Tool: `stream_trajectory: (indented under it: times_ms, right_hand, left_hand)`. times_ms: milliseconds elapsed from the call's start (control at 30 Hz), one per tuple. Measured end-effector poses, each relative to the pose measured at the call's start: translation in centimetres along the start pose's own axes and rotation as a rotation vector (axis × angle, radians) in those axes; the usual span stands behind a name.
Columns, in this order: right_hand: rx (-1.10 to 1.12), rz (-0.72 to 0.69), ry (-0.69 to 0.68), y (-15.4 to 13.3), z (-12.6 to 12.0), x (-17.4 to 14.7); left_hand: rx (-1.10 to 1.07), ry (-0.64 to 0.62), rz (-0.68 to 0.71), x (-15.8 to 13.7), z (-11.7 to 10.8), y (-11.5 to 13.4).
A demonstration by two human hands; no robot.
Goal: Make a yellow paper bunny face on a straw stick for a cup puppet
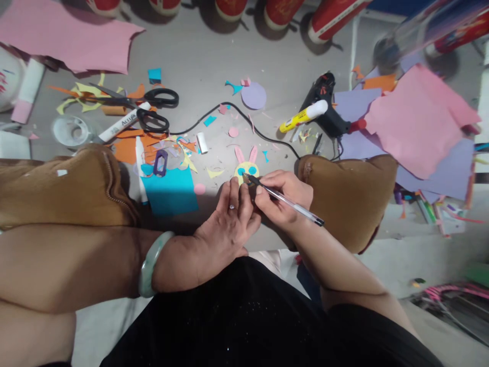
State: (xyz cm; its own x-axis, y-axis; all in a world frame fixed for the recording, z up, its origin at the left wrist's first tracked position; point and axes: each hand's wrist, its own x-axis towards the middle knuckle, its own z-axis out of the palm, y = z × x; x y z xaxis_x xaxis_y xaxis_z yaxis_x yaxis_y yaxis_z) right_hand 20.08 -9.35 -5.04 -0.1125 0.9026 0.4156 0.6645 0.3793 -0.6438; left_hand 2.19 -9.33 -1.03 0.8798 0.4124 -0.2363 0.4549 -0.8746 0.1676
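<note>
A small yellow paper bunny face [240, 171] with pink ears and blue round eyes lies flat on the grey table in front of me. My left hand [231, 216] rests with fingers stretched out, its fingertips on the lower edge of the bunny. My right hand [286, 196] pinches a clear-barrelled ballpoint pen [290, 203], whose tip is at the bunny's eyes. Whether the tip touches the paper I cannot tell. The bunny's lower part is hidden by my fingers. A blue paper sheet [171, 191] lies left of my left hand.
Black-handled scissors [153, 109] lie among paper scraps at the left. A black glue gun [324, 107] and a yellow glue stick [301, 118] are at the right, with a cord across the table. Red cups [231, 7] line the back. Brown cushions [344, 199] flank my arms.
</note>
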Motion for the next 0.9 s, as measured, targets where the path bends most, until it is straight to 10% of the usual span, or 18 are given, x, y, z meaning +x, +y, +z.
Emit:
stream_trajectory:
  times_ms: [900]
  right_hand:
    - [-0.022, -0.036, 0.003, -0.13, -0.16, 0.11]
  left_hand:
    - [-0.038, -0.030, -0.012, 0.04, -0.08, -0.03]
